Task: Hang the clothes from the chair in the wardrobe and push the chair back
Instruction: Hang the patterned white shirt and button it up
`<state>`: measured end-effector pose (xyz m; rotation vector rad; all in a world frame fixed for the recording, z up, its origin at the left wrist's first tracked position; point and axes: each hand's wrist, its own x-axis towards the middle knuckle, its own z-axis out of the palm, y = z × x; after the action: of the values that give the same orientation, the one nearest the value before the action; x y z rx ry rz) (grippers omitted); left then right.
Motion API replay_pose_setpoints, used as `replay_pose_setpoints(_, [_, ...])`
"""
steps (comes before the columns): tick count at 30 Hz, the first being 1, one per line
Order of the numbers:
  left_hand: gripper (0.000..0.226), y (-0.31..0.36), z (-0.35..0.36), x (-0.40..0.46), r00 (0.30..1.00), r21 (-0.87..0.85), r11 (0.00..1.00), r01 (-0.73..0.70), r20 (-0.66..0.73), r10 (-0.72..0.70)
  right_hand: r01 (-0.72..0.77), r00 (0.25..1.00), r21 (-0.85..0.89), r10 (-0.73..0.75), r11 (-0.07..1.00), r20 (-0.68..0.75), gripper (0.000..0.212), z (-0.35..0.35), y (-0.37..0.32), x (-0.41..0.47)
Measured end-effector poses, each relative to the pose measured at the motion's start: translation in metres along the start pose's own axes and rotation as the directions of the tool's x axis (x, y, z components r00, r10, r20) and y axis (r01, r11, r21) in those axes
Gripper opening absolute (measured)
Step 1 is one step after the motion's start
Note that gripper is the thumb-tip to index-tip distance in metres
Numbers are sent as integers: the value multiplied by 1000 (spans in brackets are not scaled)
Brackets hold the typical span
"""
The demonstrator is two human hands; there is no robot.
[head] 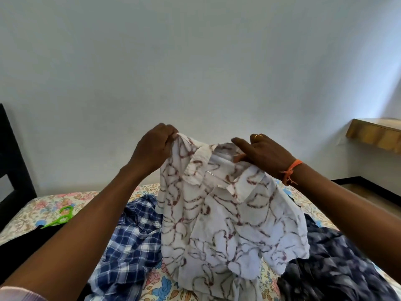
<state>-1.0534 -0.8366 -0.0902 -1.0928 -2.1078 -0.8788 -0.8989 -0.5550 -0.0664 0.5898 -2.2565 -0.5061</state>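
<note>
A white shirt (227, 218) with a brown line pattern hangs in the air over the bed, held up by both hands. My left hand (155, 146) pinches its left shoulder edge. My right hand (267, 155) grips the collar area together with an orange hanger (239, 158), of which only a small piece shows; the index finger points out straight. Under the shirt lie a blue-and-white checked shirt (128, 242) and a dark blue patterned garment (338, 263) on the bed. A green hanger (59, 218) lies on the bed at the left. Neither chair nor wardrobe is in view.
The bed (43, 205) has a floral sheet. A black headboard (13, 166) stands at the left edge. A wooden shelf (375, 133) juts from the white wall at the right. A dark garment (19, 242) lies at the bed's lower left.
</note>
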Motion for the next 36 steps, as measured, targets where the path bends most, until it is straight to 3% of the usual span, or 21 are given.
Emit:
replay_pose_setpoints(3, [19, 2, -5, -8, 977, 20, 999, 32, -213, -27, -110, 994, 31, 109, 993, 10, 44, 1, 9, 7])
replay_pose_setpoints(7, [11, 25, 13, -41, 925, -145, 979, 146, -332, -187, -23, 996, -97, 14, 995, -93, 34, -2, 4, 23])
replay_pose_setpoints(8, [14, 35, 27, -54, 936, -199, 966, 166, -278, -218, 3, 995, -121, -16, 993, -103, 34, 0, 3, 25])
replay_pose_setpoints(10, [41, 57, 60, -87, 963, -238, 936, 257, -19, -270, 33, 991, -145, -51, 989, -121, 34, 1, 1, 29])
replay_pose_setpoints(12, [86, 71, 93, -114, 904, -157, 909, 386, 260, -339, 43, 989, -132, -61, 990, -134, 35, 0, -2, 33])
replay_pose_setpoints(14, [107, 78, 117, -128, 842, -94, 885, 455, 368, -394, 31, 987, -82, -44, 996, -156, 41, -7, -6, 37])
replay_pose_setpoints(17, [95, 88, 134, -124, 884, -27, 912, 410, 258, -389, -18, 981, -19, 14, 1000, -193, 58, -22, -12, 41])
replay_pose_setpoints(20, [34, 86, 145, -107, 967, 11, 968, 252, 43, -252, -19, 982, -47, 10, 999, -186, 52, -25, -11, 41])
replay_pose_setpoints(21, [28, 84, 146, -104, 980, -21, 981, 195, 40, -194, 1, 984, -71, -14, 997, -178, 47, -23, -7, 41])
replay_pose_setpoints(24, [30, 77, 151, -116, 994, -97, 993, 60, 98, -50, 61, 987, -144, -81, 988, -137, 35, -23, 15, 44])
replay_pose_setpoints(31, [52, 77, 143, -139, 983, -289, 940, 179, 81, -162, 106, 988, -170, -122, 980, -90, 40, -23, 43, 44])
replay_pose_setpoints(33, [46, 70, 124, -129, 983, -266, 947, 179, -1, -186, 135, 981, -175, -156, 975, -114, 41, -24, 39, 45])
replay_pose_setpoints(36, [48, 45, 87, -105, 928, -56, 974, 221, -296, -228, 188, 969, -168, -211, 968, -128, 44, -30, 36, 44])
